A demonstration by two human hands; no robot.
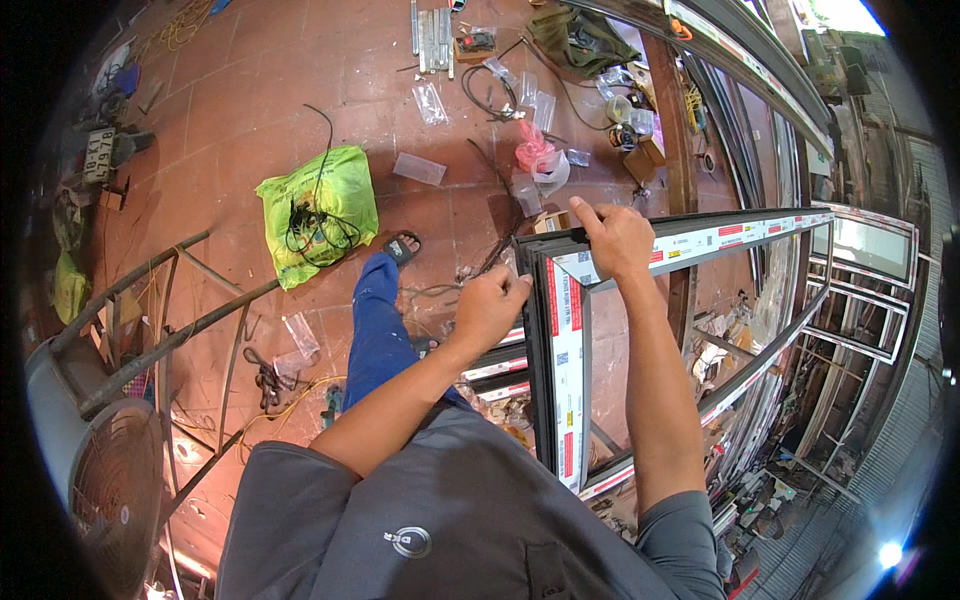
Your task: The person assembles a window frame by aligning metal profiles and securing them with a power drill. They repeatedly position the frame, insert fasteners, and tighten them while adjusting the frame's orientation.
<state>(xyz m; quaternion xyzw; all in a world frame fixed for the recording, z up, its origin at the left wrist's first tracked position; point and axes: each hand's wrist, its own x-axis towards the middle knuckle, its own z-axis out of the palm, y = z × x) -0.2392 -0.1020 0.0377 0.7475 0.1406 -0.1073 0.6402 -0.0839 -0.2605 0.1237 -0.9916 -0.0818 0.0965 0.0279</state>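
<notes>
A rectangular window frame [568, 370] of dark aluminium, covered in white and red protective film, stands before me with its near corner between my hands. My right hand [618, 240] rests over the top rail just right of that corner, fingers bent round it and thumb sticking out to the left. Close to the corner's left side is my left hand [492, 305], its fingers curled and pinched at the dark outer edge. Whatever lies between those fingertips is too small to make out. Black grooves or strips run down the frame's outer side.
A bright green bag [320, 215] with black cord lies on the red tiled floor. Left stand a metal rack [165, 345] and a large fan [118, 465]. Ahead are a pink plastic bag [535, 148], loose cables and clear packets. More frames [860, 245] stand at right.
</notes>
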